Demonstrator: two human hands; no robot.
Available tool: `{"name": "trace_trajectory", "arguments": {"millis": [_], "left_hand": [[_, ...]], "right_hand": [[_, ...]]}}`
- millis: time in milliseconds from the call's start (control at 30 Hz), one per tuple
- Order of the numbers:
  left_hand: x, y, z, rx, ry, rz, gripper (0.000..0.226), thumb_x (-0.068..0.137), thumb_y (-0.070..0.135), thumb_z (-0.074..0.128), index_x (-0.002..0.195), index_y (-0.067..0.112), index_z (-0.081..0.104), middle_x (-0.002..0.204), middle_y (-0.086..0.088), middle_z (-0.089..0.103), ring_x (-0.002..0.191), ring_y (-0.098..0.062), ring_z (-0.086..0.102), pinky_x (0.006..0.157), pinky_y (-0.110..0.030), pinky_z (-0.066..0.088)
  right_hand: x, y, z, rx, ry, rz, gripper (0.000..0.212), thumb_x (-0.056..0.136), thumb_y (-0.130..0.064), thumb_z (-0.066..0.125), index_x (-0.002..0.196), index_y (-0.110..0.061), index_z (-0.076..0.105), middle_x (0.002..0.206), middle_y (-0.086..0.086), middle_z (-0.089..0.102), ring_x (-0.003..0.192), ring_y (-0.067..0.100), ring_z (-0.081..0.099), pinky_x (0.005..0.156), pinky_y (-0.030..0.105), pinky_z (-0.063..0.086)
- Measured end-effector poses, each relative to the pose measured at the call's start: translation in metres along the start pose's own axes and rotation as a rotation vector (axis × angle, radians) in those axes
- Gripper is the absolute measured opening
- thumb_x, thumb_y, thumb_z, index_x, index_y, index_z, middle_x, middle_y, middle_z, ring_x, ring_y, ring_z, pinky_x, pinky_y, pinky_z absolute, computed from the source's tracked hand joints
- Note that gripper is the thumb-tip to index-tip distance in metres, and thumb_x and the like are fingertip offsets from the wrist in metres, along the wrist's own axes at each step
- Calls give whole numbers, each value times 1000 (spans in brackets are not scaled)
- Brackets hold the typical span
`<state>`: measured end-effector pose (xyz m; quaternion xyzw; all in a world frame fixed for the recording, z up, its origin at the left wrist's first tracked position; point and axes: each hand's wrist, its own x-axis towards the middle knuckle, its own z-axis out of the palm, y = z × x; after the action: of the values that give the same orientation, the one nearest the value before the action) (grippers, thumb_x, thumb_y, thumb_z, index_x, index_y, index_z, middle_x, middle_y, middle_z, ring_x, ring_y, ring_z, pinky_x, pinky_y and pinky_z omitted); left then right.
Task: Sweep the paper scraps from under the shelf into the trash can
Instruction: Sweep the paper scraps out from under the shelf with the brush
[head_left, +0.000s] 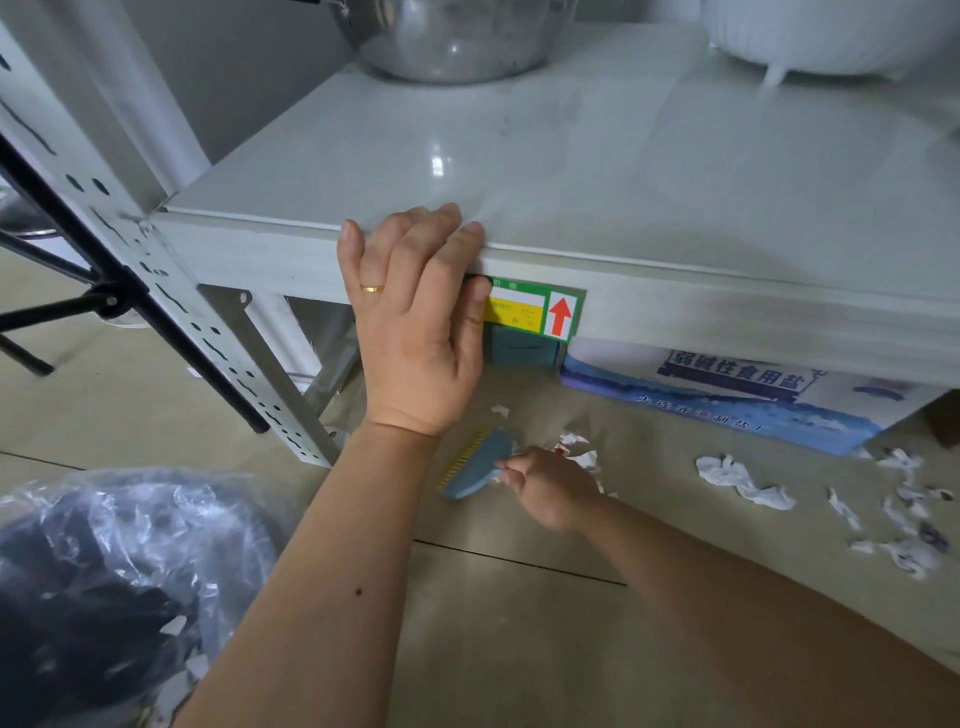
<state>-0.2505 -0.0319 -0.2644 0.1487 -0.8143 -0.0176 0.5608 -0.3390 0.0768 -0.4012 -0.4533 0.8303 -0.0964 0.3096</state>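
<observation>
One red-arrow label (535, 314) on shelf (623, 166) by left hand (415, 332), "弱碱性食用盐" box (727, 400)

Light: soft, even, fairly dim.
Glare: small spot on the glossy white shelf board (571, 171), 12 o'clock.
Edges: wide-angle bending.

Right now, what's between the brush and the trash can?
In the head view, bare floor between brush and trash can; the left forearm crosses above, hiding part.
</observation>
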Motion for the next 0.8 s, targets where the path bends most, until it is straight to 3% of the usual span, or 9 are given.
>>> {"name": "trace_trajectory", "arguments": {"millis": [233,333,467,667,800], "left_hand": [[0,-1,0,10,9,2,25,97,24,38,111,10,54,112,-12,60,109,-29,51,116,-34,9],[0,0,0,2,10,-2,25,98,24,38,111,11,54,115,-6,54,110,-28,50,116,-34,9],[-1,-1,0,4,10,-4,25,98,25,37,111,11,53,113,-12,60,110,-29,50,116,-35,8],[-2,-2,2,-2,7,5,26,97,25,36,112,12,53,110,-17,64,110,-29,51,116,-34,7],[-2,-2,2,-6,18,11,27,98,26,35,112,11,53,110,-17,64,110,-28,50,116,-33,7]], "right_hand": [[-18,49,-33,-143,-13,101,38,101,-30,31,134,-27,50,141,2,48,127,23,49,104,34,38],[-23,60,-40,-69,99,145,37,100,-32,30,125,-26,57,129,4,54,114,24,56,92,33,43],[-12,41,-38,5,251,33,39,101,-33,29,130,-26,53,121,4,57,107,22,58,85,32,44],[26,10,-22,62,172,42,39,100,-37,33,129,-25,56,131,4,56,119,26,55,94,34,43],[23,20,-27,-12,97,97,39,100,-37,33,125,-22,58,128,6,59,117,27,56,92,32,43]]}}
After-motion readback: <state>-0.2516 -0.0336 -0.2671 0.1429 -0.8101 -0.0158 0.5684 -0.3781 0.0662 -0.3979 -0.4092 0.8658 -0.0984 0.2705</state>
